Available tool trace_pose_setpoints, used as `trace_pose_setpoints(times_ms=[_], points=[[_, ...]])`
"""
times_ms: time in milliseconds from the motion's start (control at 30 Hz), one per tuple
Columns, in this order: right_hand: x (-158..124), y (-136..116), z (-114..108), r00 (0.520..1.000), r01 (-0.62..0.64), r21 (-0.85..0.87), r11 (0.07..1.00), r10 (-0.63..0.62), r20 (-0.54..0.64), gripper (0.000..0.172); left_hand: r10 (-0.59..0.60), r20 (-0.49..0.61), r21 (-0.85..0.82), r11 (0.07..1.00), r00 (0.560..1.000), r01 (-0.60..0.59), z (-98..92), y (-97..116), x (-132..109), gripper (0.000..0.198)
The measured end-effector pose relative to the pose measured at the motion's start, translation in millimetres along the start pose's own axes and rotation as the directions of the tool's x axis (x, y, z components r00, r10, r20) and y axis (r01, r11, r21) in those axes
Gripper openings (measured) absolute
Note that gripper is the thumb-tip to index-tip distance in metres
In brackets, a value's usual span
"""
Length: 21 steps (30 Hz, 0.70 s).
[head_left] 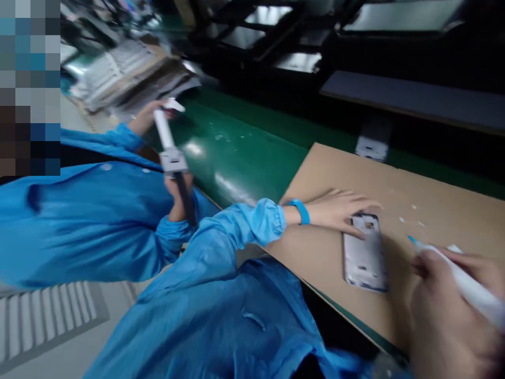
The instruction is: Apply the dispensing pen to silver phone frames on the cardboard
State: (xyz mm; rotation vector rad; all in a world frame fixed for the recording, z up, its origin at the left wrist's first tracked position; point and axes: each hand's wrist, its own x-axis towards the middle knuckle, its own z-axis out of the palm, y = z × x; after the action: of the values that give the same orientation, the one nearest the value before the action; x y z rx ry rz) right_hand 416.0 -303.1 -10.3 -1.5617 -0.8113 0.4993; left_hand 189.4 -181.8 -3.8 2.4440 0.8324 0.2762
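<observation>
A phone housing (365, 258), pale grey with a darker rim and small cut-outs, lies flat on the brown board (315, 252). My left hand (337, 210), with a blue band at the wrist, reaches over its upper end. The thumb rests on the housing, while the other fingers stretch out past its top edge. To the right of the housing, my right hand (445, 300) is closed around a white pen-like tool (469, 284) with a blue tip. The tool points up and left, apart from the housing. Motion blurs this hand, and the tool's exact kind is unclear.
Small white scraps (401, 219) dot the board. Another housing (373, 142) lies beyond it, below a dark shelf (414, 100). At left, a co-worker in a blue sleeve holds a white-and-grey device (173, 160) over the green tabletop (244, 158). Paper stacks (118, 73) stand behind.
</observation>
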Motion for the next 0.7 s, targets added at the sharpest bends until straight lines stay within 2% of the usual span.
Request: trace_pose_setpoints(times_ms=[67, 133, 200, 300, 367, 467, 567, 700], points=[[1, 3, 5, 0.997, 0.05, 0.07, 0.996, -0.054, 0.049, 0.04, 0.025, 0.027, -0.112, 0.993, 0.999, -0.022, 3.0, 0, 1, 0.078], [0, 8, 8, 0.989, 0.008, 0.073, 0.997, -0.019, 0.146, 0.038, 0.026, 0.019, -0.154, 0.988, 0.999, -0.023, 5.2, 0, -1, 0.078], [-2, 13, 9, 0.981, -0.008, 0.047, 0.999, -0.001, 0.192, 0.044, -0.014, -0.032, -0.114, 0.993, 0.999, 0.011, 6.1, 1, -5, 0.076], [-8, 14, 12, 0.964, 0.035, 0.023, 0.999, -0.04, 0.264, 0.051, -0.074, -0.077, -0.043, 0.997, 0.994, 0.071, 6.7, 3, -9, 0.063], [-9, 12, 14, 0.945, 0.059, 0.029, 0.998, -0.065, 0.322, 0.051, -0.086, -0.087, -0.021, 0.996, 0.992, 0.085, 7.4, 4, -11, 0.055], [-4, 9, 19, 0.914, 0.109, 0.021, 0.994, -0.108, 0.39, 0.046, -0.077, -0.089, 0.001, 0.997, 0.993, 0.077, 8.4, 5, -10, 0.054], [2, 10, 24, 0.9, 0.17, -0.004, 0.985, -0.154, 0.408, 0.047, -0.068, -0.089, 0.017, 0.997, 0.994, 0.07, 9.3, 4, -9, 0.055], [5, 13, 25, 0.912, 0.186, -0.059, 0.981, -0.15, 0.381, 0.049, -0.067, -0.085, 0.02, 0.997, 0.994, 0.069, 9.7, 4, -10, 0.055]])
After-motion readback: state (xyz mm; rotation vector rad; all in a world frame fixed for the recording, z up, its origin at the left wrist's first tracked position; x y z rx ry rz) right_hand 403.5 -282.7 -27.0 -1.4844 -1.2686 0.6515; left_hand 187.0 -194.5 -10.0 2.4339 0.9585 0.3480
